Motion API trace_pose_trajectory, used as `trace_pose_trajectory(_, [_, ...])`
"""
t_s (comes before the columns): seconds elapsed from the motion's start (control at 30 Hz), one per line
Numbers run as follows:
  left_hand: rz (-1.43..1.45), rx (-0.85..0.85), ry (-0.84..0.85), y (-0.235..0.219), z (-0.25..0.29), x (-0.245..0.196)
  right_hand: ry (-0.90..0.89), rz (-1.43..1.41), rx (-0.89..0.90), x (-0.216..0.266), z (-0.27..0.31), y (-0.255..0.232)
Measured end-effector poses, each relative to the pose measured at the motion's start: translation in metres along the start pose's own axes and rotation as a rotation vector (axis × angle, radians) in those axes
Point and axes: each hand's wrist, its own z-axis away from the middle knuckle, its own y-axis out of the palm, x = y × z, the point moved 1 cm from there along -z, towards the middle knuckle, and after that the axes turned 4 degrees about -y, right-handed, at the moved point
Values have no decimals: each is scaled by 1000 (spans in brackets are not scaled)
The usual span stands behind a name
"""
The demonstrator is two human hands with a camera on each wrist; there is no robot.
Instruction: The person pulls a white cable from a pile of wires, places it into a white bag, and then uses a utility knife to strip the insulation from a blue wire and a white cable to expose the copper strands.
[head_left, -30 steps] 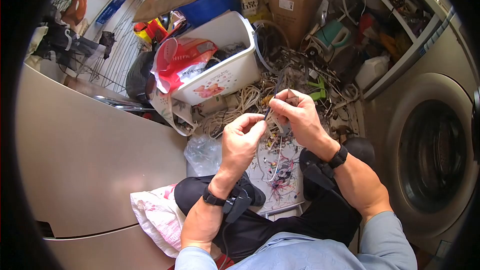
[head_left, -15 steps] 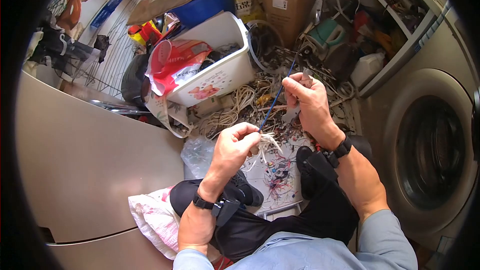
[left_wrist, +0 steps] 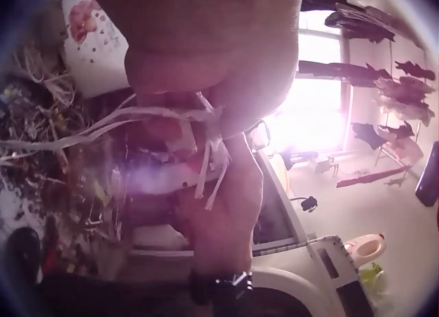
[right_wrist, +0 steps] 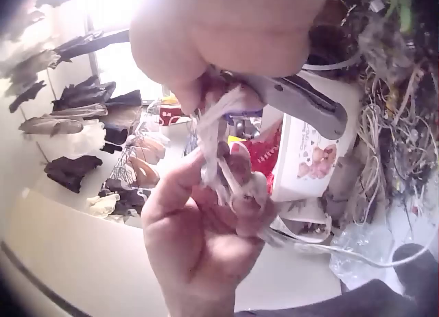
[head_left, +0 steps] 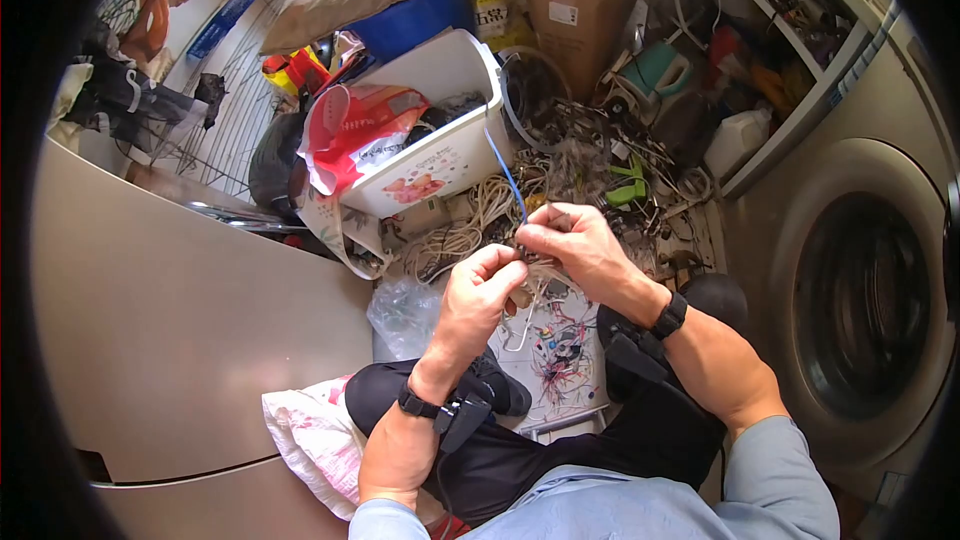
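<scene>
My left hand [head_left: 472,302] pinches a white cable [right_wrist: 343,253] near its frayed end. White fibrous strands [left_wrist: 214,156] hang loose from that end in the left wrist view. Close against the left fingertips, my right hand [head_left: 592,252] has its thumb and finger bent together at the same spot. A grey-handled tool [right_wrist: 307,108] sticks out of the right hand's grip in the right wrist view; its working end is hidden by the fingers. From between the hands a thin blue wire [head_left: 508,178] rises toward the white bin.
A white bin [head_left: 430,175] with red bags stands ahead, beside coiled cord [head_left: 490,202] and heaped scrap. Wire clippings [head_left: 560,365] litter the floor between the feet. A washing machine [head_left: 850,270] flanks the right side; a clear plastic bag [head_left: 403,315] lies left.
The hands spread apart with the blue wire stretched between them, then came back together. The blue wire's far part now extends up past the right fingers, toward the bin.
</scene>
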Motion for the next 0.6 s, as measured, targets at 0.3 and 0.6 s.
trace_pose_trajectory(0.3, [-5, 131, -110, 4, 2, 2, -265, -137, -432, 34, -33, -61])
trace_pose_trajectory(0.6, [-67, 288, -208, -21, 10, 1, -438, -230, -687, 61, -44, -158])
